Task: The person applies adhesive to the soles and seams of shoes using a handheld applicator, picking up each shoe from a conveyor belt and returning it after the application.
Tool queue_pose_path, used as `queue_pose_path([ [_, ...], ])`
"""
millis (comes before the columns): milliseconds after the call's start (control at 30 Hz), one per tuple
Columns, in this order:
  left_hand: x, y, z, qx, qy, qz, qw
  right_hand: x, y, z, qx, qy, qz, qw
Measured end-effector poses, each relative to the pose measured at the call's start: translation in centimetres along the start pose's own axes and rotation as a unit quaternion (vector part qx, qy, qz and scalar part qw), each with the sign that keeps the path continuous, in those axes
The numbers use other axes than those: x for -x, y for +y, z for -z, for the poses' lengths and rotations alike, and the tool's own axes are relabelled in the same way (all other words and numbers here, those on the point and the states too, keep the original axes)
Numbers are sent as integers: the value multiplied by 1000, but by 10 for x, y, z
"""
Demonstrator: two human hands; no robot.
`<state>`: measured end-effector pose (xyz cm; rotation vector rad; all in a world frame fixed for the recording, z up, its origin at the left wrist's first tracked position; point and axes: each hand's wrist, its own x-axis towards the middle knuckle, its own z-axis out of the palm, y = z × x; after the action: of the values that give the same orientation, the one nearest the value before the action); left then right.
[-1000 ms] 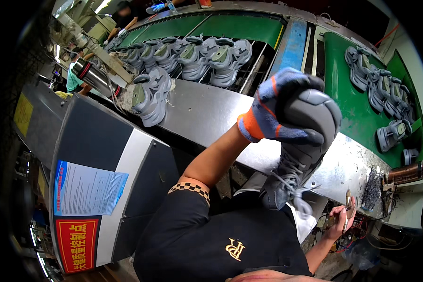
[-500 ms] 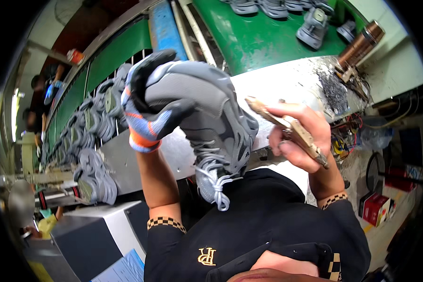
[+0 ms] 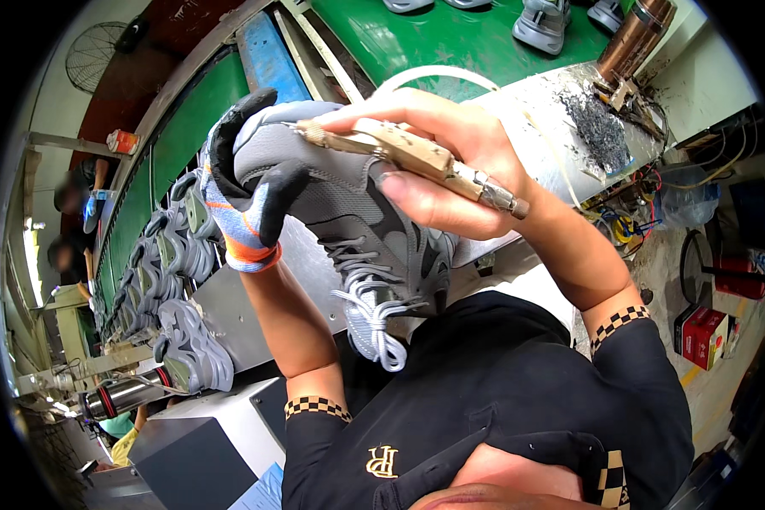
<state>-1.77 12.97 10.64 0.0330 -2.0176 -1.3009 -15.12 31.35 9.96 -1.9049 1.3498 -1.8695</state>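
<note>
My left hand (image 3: 245,219), in a blue, orange and black work glove, is closed around the toe end of a grey sneaker (image 3: 361,217). The shoe is tilted, its loosely tied grey laces hanging toward my chest. My bare right hand (image 3: 484,140) grips a small tan metal spray gun (image 3: 421,157) with a knurled front and a thin tip. That tip sits at the toe area of the upper, near my gloved fingers; I cannot tell whether it touches. A pale hose (image 3: 442,71) arcs behind my right hand.
A green conveyor (image 3: 433,42) carries more sneakers at the far side. Several grey sneakers (image 3: 191,344) fill the rack on the left. A copper-coloured flask (image 3: 636,38) stands beside dark residue (image 3: 599,123) on the white worktop. People work at the far left.
My right hand has moved left and up, bringing the spray gun from beside the shoe to its toe area. The left hand still holds the shoe. The view has shifted slightly.
</note>
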Motion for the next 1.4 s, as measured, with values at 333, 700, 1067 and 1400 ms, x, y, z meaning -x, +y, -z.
queue_pose_path([
  [333, -8, -28, 7, -27, 41, -1, 999, 80, 28, -19, -200, 104, -128, 966],
  [700, -6, -52, 18, -3, 69, 3, 998, 147, 43, -38, -256, 88, -217, 938],
  [1067, 34, -70, 42, 70, 45, 104, 991, 176, 27, -43, -374, 108, -312, 867],
  [1400, 135, -64, 34, 74, 195, 254, 944, 172, 35, -55, -364, 149, -311, 865],
])
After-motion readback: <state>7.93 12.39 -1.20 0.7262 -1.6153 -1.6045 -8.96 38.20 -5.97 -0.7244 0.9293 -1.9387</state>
